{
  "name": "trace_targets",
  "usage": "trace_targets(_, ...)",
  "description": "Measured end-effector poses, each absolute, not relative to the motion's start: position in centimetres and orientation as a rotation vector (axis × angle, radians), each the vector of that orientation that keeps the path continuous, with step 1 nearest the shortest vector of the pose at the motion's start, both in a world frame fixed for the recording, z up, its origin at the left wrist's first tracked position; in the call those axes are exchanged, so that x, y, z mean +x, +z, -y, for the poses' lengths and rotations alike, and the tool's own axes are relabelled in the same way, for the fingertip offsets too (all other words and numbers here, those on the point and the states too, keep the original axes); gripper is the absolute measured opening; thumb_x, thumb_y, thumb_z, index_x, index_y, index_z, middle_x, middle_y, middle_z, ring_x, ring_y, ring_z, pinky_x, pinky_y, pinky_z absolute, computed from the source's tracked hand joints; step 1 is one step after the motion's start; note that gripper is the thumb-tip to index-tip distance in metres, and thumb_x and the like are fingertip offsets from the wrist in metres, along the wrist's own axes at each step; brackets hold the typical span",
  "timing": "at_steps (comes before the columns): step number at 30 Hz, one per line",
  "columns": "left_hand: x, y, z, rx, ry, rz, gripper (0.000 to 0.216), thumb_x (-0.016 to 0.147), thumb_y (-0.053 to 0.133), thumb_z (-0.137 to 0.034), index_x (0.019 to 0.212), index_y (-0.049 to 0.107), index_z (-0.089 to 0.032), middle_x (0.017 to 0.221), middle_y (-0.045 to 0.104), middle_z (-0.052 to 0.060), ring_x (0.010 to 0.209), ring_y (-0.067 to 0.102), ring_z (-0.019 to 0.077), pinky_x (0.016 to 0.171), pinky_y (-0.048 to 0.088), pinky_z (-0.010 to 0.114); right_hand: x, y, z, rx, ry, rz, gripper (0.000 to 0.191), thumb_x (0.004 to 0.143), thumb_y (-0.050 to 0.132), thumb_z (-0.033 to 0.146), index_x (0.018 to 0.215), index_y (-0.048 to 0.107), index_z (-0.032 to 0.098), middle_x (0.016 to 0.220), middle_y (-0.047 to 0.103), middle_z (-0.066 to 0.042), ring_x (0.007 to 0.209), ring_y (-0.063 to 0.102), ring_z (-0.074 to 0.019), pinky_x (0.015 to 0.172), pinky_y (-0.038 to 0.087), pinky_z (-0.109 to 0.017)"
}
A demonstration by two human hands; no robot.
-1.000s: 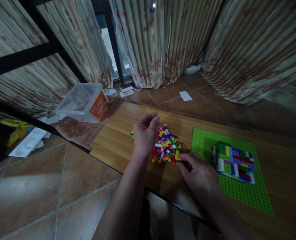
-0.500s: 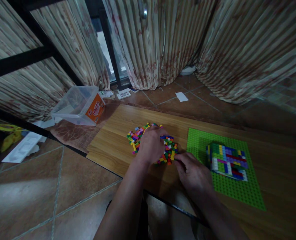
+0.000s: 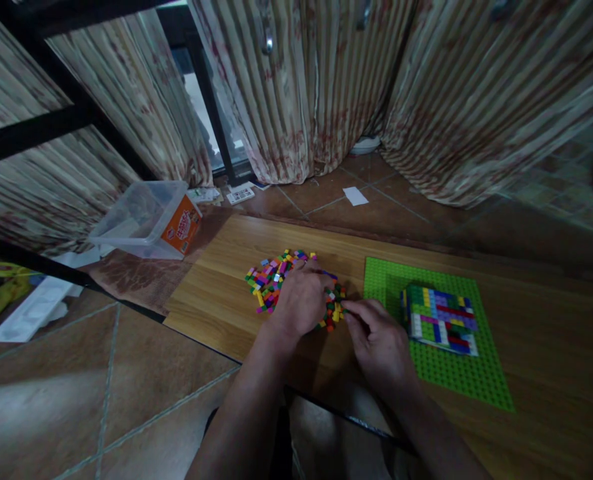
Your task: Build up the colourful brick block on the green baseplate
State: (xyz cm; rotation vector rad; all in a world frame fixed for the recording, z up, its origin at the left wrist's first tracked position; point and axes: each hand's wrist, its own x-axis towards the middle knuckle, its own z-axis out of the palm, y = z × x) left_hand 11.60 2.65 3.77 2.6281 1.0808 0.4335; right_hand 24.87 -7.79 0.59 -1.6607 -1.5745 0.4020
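A heap of small coloured toy bricks (image 3: 266, 280) lies loose on the wooden board. My left hand (image 3: 303, 297) rests over the middle of the heap, back up, and its fingertips are hidden among the bricks. At the heap's right edge is my right hand (image 3: 379, 333), thumb and forefinger drawn together in a pinch; whatever they grip is too small to make out. Right of that hand, a block built of many-coloured bricks (image 3: 441, 320) sits on a green studded baseplate (image 3: 476, 383).
The long wooden board (image 3: 211, 287) runs across in front of me. Beyond its left end stands a clear plastic tub (image 3: 146, 227) with an orange label. Papers (image 3: 355, 196) lie on the tiled floor, before striped curtains (image 3: 296, 100). A dark metal bar (image 3: 121, 293) crosses at left.
The whole view has shifted slightly, so the board and baseplate appear further left. My left hand still covers the heap, and my right hand stays pinched at its edge.
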Motion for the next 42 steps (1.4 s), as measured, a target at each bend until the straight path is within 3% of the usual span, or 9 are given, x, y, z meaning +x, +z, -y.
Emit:
trace_targets(7,11.6,4.2,-2.5,2.523,0.537,-1.136,0.021,0.075,0.053,-0.007,0.081,0.069,-0.018,0.09,0.067,0.007,0.096,0.058,0.0213,0.093,0.044,0.035,24.9,-0.3,7.4,-1.712,0.345,1.603,0.024,0.092,0.042,0.02,0.1,0.065,0.022,0.094,0.065,-0.006,0.087,0.064,-0.0191,0.079,0.049,-0.032)
trace_targets(13,11.7,4.5,-2.3,2.366,0.522,-1.167,0.02,0.077,0.051,-0.011,0.087,0.066,-0.018,0.088,0.071,0.006,0.084,0.063,0.0199,0.08,0.048,0.031,24.7,-0.2,7.3,-1.694,0.358,1.57,0.022,0.091,0.044,0.018,0.098,0.064,0.021,0.095,0.065,-0.006,0.087,0.064,-0.019,0.079,0.05,-0.031)
trace_targets(18,11.9,4.6,-2.2,2.245,0.599,-1.089,0.018,0.079,0.05,-0.012,0.086,0.065,-0.019,0.083,0.071,0.004,0.075,0.065,0.0166,0.071,0.048,0.027,24.8,1.9,7.7,-1.577,0.408,1.481,0.022,0.093,0.042,0.019,0.102,0.062,0.021,0.1,0.066,-0.006,0.093,0.064,-0.0187,0.081,0.05,-0.031)
trace_targets(24,12.5,4.6,-2.3,2.163,0.696,-1.002,0.015,0.079,0.051,-0.013,0.085,0.064,-0.02,0.073,0.068,0.0,0.064,0.061,0.0132,0.062,0.046,0.023,27.6,5.0,9.0,-1.572,0.427,1.326,0.023,0.094,0.047,0.026,0.106,0.066,0.022,0.096,0.064,-0.005,0.085,0.063,-0.0169,0.075,0.05,-0.031)
trace_targets(28,13.3,4.6,-1.9,2.138,0.72,-0.958,0.015,0.08,0.051,-0.015,0.086,0.064,-0.019,0.072,0.067,-0.001,0.063,0.06,0.0116,0.06,0.044,0.022,32.3,5.7,10.4,-1.628,0.381,1.09,0.022,0.089,0.055,0.035,0.1,0.07,0.024,0.096,0.067,-0.003,0.079,0.063,-0.0162,0.069,0.051,-0.03)
trace_targets(35,15.3,4.7,-0.6,2.138,0.621,-0.864,0.017,0.082,0.051,-0.015,0.089,0.067,-0.017,0.073,0.067,0.0,0.064,0.06,0.0109,0.062,0.045,0.021,39.2,5.2,13.7,-1.879,0.623,0.851,0.031,0.068,0.072,0.04,0.093,0.074,0.021,0.088,0.075,-0.005,0.081,0.068,-0.0219,0.073,0.053,-0.035)
trace_targets(42,17.6,4.2,0.6,2.163,0.568,-0.799,0.016,0.084,0.051,-0.017,0.09,0.066,-0.018,0.073,0.066,-0.001,0.063,0.06,0.0105,0.061,0.043,0.021,39.3,3.3,14.0,-1.884,0.671,0.827,0.029,0.068,0.072,0.035,0.093,0.072,0.019,0.082,0.074,-0.004,0.074,0.068,-0.0202,0.068,0.053,-0.033)
